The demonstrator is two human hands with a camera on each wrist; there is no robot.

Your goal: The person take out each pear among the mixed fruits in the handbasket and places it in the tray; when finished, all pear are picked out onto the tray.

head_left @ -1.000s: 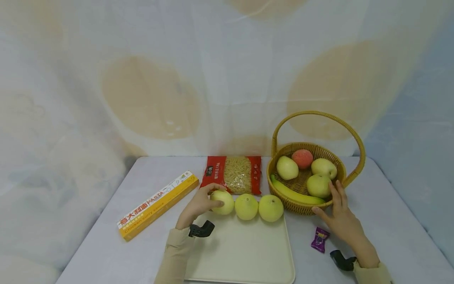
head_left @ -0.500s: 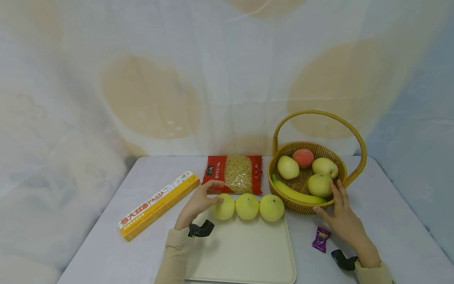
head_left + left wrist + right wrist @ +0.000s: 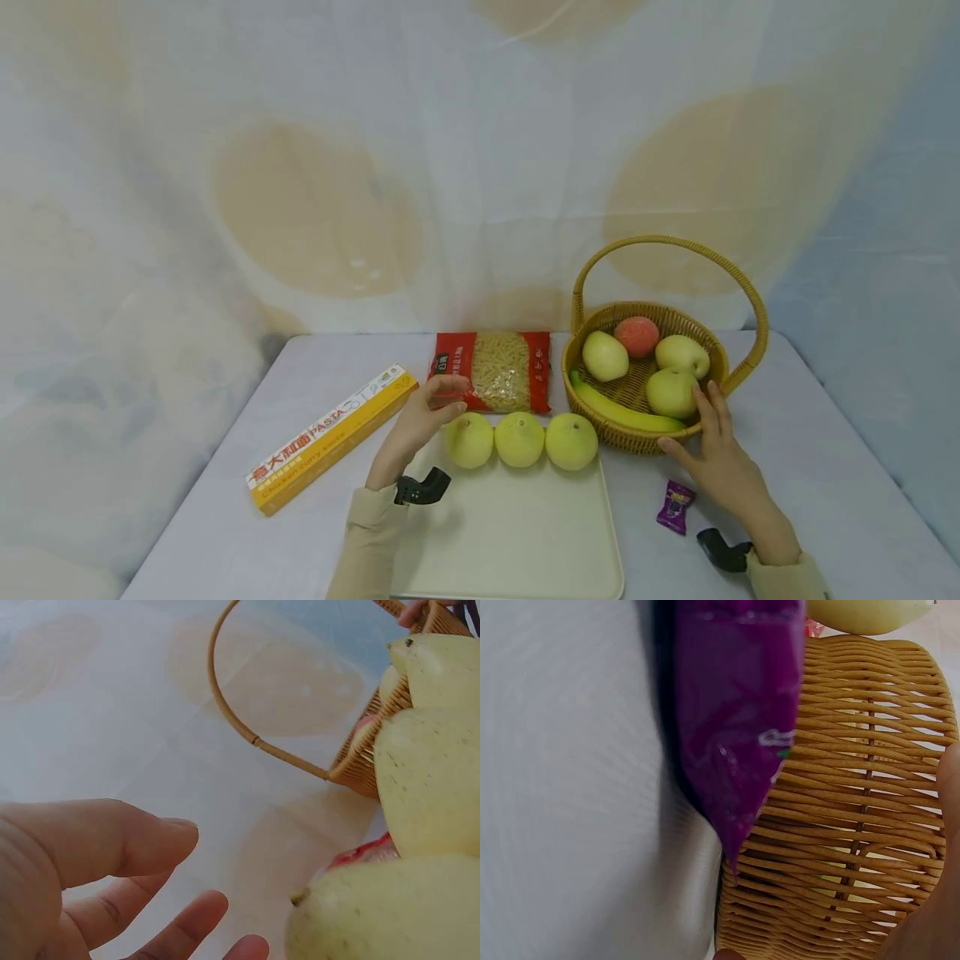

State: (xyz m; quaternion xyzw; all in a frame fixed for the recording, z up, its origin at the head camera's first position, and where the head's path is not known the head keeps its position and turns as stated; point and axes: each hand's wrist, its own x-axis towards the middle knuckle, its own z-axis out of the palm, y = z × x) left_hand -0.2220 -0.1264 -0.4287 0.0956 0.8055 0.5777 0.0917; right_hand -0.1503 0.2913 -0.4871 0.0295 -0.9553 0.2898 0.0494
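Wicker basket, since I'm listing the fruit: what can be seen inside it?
Three pale green fruits, one red fruit and a banana. The right hand covers part of the basket; anything beneath the fruit is hidden.

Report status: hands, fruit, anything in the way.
Left hand empty, by leftmost fruit. Right hand on basket rim. Three fruits lined along tray's far edge. No obstruction seen.

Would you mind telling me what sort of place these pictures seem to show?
Probably a staged tabletop set indoors: a patterned cloth backdrop closes in the table, where a wicker basket of fruit and a pasta box are laid out.
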